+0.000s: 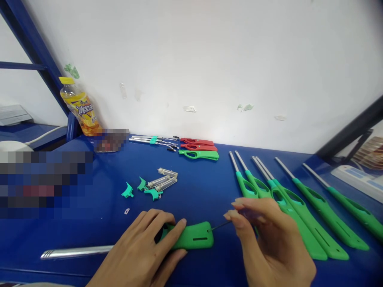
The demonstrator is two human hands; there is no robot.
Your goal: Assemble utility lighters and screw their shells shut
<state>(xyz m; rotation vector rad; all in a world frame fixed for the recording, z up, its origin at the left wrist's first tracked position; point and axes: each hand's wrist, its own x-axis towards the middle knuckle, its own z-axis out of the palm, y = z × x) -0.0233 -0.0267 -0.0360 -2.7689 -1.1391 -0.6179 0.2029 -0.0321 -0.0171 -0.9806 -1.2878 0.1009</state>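
Note:
A green long-nosed lighter (pixel 197 236) lies on the blue table with its metal tube toward the left. My left hand (pixel 143 245) is closed around its handle, pressing it to the tabletop. Between the thumb and fingers of my right hand (pixel 269 239) is a thin screwdriver (pixel 222 226); the fingers hide most of its handle. Its dark shaft slants left, and the tip meets the small hole near the handle's end. Beyond my left hand lie several loose green triggers (pixel 128 190), clear fuel tanks (pixel 163 182) and a tiny pale part (pixel 127 211).
Several green lighters (pixel 311 199) lie side by side on the right, close to my right hand. Along the wall are red handle shells (pixel 199 147), green handle shells (pixel 203 154) and metal tubes with wires (pixel 146 139). A drink bottle (pixel 80 109) and a power strip (pixel 359 181) flank the table.

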